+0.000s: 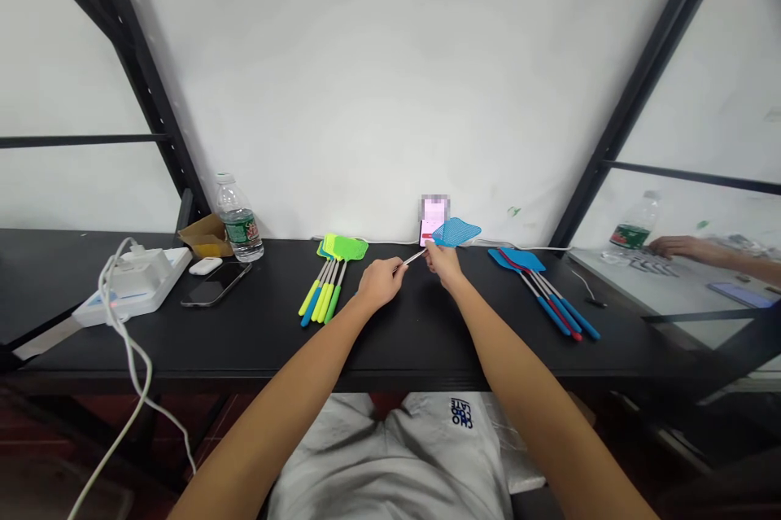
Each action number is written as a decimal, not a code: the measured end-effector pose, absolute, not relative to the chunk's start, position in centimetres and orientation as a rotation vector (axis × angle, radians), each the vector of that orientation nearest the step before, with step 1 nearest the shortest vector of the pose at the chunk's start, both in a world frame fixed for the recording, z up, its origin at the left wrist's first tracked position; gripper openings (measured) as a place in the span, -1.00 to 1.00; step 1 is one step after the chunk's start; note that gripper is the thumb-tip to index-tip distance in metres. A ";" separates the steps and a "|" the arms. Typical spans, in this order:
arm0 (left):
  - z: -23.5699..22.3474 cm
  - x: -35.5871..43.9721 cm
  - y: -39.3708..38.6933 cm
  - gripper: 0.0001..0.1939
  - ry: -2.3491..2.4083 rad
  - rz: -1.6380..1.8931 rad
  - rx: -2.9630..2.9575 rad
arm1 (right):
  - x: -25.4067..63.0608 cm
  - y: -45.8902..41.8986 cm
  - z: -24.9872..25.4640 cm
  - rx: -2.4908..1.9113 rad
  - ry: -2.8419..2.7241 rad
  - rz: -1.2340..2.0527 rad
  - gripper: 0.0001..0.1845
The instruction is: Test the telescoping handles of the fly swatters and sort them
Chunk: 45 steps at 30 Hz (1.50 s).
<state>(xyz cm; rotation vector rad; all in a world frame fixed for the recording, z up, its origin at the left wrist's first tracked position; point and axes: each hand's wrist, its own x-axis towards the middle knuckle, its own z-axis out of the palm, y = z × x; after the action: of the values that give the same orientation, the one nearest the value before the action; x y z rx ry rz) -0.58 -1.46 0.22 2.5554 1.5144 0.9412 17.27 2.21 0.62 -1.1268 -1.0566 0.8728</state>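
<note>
Partly out of sight in both hands [379, 282] [442, 261], a blue swatter [456, 232].

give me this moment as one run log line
left hand: grips blue swatter | right hand: grips same swatter near mesh head | at left: green, yellow and blue swatters | at right: blue and red swatters

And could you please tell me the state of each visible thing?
Blue flyswatter: held in left hand and right hand
Left flyswatters: lying bunched
Right flyswatters: lying bunched
Propped phone: upright, screen lit
Flat phone: face up, screen dark
Left bottle: upright, capped
Right bottle: upright, capped
White case: appears shut
Cardboard box: open
Power strip: adapter plugged in
</note>
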 end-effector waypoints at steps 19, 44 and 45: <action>0.0 0.5 -1.0 -0.71 1.372 1.055 2.525 | 16.6 1.9 0.5 -1.042 -1.254 1.180 -0.48; 0.3 0.0 -1.4 -0.68 1.408 0.886 2.541 | 19.2 2.3 1.1 -1.201 -0.822 0.806 -0.61; 0.3 0.0 -1.4 -0.68 1.399 0.889 2.544 | 19.3 2.5 1.0 -1.208 -0.815 0.799 -0.62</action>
<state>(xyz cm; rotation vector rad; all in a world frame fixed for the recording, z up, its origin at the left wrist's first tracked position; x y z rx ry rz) 0.01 -1.36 0.25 2.5439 1.3994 0.8885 19.26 2.45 0.99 -1.2080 -0.8153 0.7993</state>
